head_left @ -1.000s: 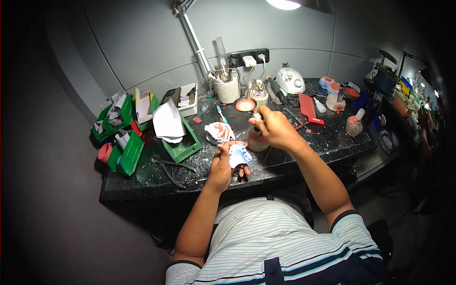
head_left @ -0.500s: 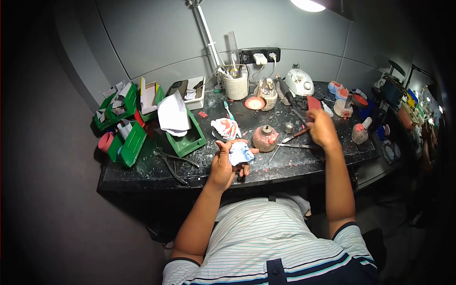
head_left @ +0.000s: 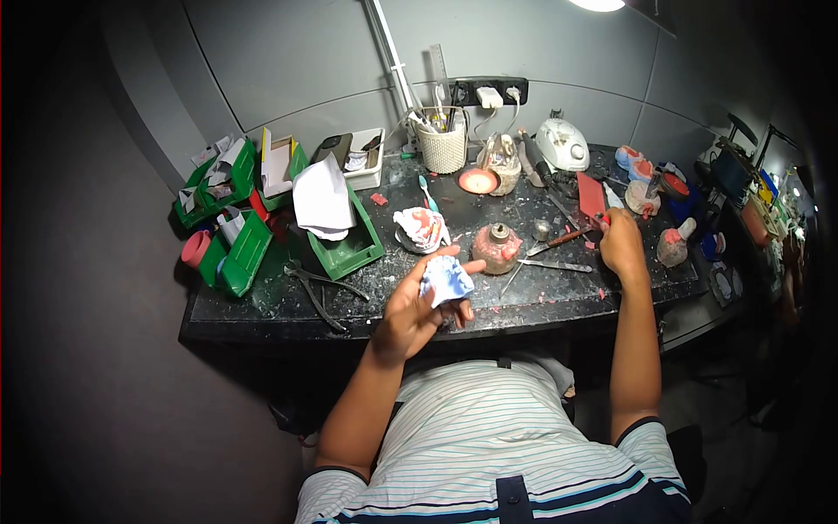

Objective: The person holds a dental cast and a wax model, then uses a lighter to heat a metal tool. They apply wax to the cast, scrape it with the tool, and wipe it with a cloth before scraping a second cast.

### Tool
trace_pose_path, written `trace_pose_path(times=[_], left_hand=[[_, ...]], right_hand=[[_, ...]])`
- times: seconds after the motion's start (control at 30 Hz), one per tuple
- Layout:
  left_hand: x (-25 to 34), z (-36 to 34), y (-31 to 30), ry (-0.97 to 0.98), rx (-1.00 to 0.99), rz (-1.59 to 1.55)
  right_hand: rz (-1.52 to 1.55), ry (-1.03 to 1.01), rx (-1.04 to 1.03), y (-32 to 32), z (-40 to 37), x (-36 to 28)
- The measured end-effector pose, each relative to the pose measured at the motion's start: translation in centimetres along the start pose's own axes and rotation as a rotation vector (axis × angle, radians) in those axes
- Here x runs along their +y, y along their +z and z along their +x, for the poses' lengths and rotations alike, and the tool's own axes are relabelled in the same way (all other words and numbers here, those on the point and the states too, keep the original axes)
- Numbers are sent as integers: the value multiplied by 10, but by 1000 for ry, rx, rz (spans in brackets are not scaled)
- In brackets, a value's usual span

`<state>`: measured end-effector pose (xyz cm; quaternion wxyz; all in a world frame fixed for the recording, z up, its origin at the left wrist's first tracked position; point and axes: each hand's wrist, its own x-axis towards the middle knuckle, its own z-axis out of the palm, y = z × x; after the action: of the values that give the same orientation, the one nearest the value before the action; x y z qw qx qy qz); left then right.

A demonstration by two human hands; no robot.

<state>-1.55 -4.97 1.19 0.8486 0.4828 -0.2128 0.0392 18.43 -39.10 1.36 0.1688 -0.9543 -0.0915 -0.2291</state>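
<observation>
My left hand (head_left: 408,313) is closed around a blue-and-white dental cast (head_left: 448,281), held above the front edge of the bench. Its thumb and fingers grip the cast's sides. My right hand (head_left: 623,248) is at the right of the bench, fingers pinched together, a small red bit showing at the fingertips. Just beyond it lies a sheet of red wax (head_left: 590,194). Left of those fingertips rests a wax knife with a brown handle (head_left: 572,237). A metal spatula (head_left: 559,265) lies nearer me. Between the hands stands a pink-stained spirit burner (head_left: 497,251).
Behind the left hand sits a white-and-red cast (head_left: 420,229), with a toothbrush (head_left: 428,192) by it. Pliers (head_left: 319,293) and a green bin (head_left: 345,249) are on the left. A round dish of red wax (head_left: 479,181) and a white machine (head_left: 562,145) stand at the back.
My right hand has moved right and toward me, away from the red wax sheet. My left hand still holds the cast, now turned slightly. The view has shifted a little.
</observation>
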Motion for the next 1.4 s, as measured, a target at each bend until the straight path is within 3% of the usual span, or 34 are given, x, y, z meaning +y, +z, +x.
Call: trace_pose_path(times=[0.13,0.2,0.33,0.43,0.5,0.6,0.67,1.03,1.17,1.37,1.4], left_hand=[[21,-19,25,-56,-127,-245],[27,-29,39,-70,-166,-268],[47,-41,62,-194,-205,-396],[51,-50,70,-171,-133,-354],[59,-52,66,-267,-231,-324],[58,-56,73,-267,-181,-294],[56,-54,69,-194,-274,-237],[60,-54,72,-298,-188,-224],[53,-51,68,-243,-221,-193],[51,-35,53,-391,-61,-151],[38,-29,45,-293,-68,-217]], right_hand=[[328,-7,-28,-35,-16,-41],[793,-43,-186,-45,-23,-63],[739,-99,-166,-52,-25,-96],[821,-113,-252,-54,-24,-120],[816,-127,-259,-46,-22,-122],[822,-162,-227,-41,-24,-129],[720,-126,-305,-44,-25,-132],[686,-27,-295,-44,-27,-137],[635,20,-358,-48,-27,-145],[634,-11,-417,-35,-18,-142],[631,-12,-411,-36,-17,-144]])
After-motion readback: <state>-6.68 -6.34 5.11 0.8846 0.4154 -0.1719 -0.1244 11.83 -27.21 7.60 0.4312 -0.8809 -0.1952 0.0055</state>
